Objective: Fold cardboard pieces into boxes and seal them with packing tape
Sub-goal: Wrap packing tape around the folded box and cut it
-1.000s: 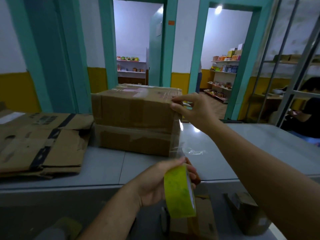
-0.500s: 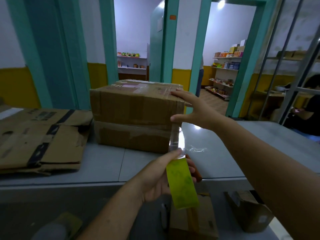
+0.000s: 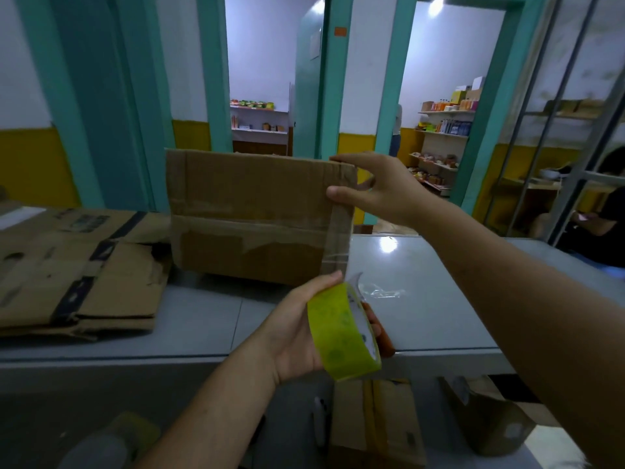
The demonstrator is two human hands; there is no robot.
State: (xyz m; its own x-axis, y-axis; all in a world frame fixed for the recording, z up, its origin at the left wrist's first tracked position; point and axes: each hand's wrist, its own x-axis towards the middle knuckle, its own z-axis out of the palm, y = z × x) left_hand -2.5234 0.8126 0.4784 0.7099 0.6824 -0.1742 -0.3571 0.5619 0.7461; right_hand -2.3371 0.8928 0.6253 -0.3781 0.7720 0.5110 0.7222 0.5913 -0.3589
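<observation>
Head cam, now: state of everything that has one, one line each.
cardboard box: closed, seam taped, seamed face toward camera.
tape roll: strip drawn out onto box's right edge.
left hand: grips tape roll.
right hand: pinches box's upper right corner.
flattened cardboard: unfolded, lying flat on table.
door: open.

Grey table [image 3: 422,299], seen from its near edge; a lamp's reflection [image 3: 388,243] shows on its top. Behind it stands a wall [image 3: 30,164], white above and yellow below, broken by teal frames [image 3: 211,79].

Left doorway [image 3: 260,62]: a teal door [image 3: 309,96] stands open, and shelves [image 3: 258,130] beyond carry small goods. An orange label [image 3: 340,31] sits on the frame beside the door.

Right doorway [image 3: 449,62]: a ceiling lamp [image 3: 436,2] is lit, racks [image 3: 443,133] hold packets and bottles, and a standing person [image 3: 395,130] is partly hidden by the frame.

Far right: a metal rack [image 3: 575,113] with slanted bars, and behind it a seated person [image 3: 608,218] in dark clothes.
</observation>
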